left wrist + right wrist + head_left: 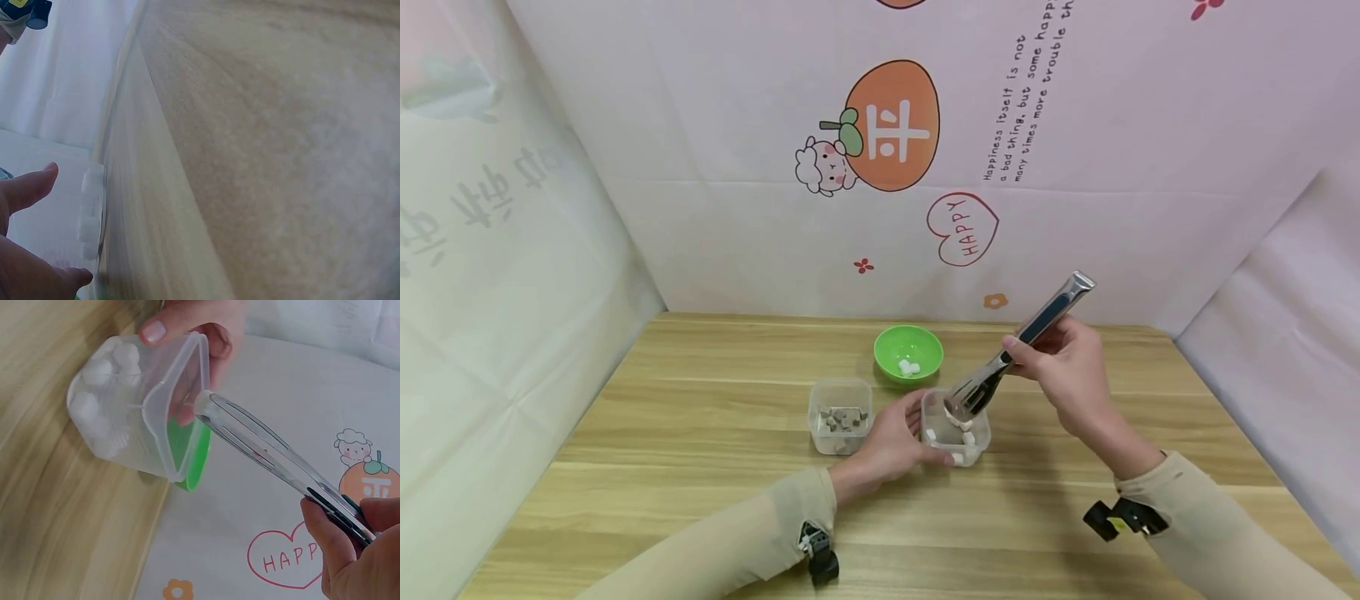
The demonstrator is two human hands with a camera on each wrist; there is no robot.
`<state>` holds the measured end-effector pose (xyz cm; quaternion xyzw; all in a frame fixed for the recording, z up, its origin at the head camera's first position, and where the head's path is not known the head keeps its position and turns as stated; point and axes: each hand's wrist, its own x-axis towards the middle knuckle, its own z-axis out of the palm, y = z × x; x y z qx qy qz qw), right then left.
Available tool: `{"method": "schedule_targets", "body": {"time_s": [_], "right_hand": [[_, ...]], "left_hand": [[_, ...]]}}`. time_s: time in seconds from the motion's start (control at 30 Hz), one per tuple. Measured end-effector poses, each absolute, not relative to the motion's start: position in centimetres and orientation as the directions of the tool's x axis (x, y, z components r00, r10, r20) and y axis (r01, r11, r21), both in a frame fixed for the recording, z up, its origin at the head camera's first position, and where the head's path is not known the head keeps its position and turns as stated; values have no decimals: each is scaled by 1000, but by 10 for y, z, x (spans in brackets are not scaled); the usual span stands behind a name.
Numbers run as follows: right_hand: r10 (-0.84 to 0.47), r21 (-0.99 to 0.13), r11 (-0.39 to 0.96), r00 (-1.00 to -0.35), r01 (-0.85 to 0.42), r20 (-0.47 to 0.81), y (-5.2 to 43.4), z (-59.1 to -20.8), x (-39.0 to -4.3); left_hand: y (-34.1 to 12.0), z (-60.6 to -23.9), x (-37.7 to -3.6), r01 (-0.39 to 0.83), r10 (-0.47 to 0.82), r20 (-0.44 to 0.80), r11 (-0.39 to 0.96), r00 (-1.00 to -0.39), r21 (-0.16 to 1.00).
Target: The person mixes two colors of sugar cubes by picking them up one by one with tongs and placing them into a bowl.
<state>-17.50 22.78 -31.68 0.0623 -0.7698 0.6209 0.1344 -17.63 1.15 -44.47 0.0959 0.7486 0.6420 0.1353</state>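
My right hand (1071, 371) holds a pair of metal tongs (1037, 325) with dark grip inlays. Their tips slant down to the mouth of a clear plastic box (983, 446). In the right wrist view a whitish bit shows right at the tips of the tongs (262, 440), close to the box's rim. Several white pieces (94, 406) lie at the bottom of this box. With thumb and fingers on opposite sides, my left hand (891, 442) grips the box. The left wrist view shows the left hand (31, 250) only in part, beside the white pieces (92, 212).
Behind the box stands a green bowl (908, 333) with a few white pieces (909, 367) inside. Left of my left hand is a second clear box (831, 390) with small grey-brown bits. A printed white sheet (737, 242) rises at the back edge of the wooden table (700, 400).
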Motion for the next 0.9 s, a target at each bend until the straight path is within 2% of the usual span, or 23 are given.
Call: {"method": "schedule_targets", "body": {"time_s": [0.43,0.9], "right_hand": [[115,-959,150,-959,-240,258,229,-302,-188],[192,-982,101,-965,-159,176,212,-304,-230]], "left_hand": [[12,-445,-177,-38,312,-85,155,-946,987],[12,-442,-177,-34,310,-87,170,-947,985]]}}
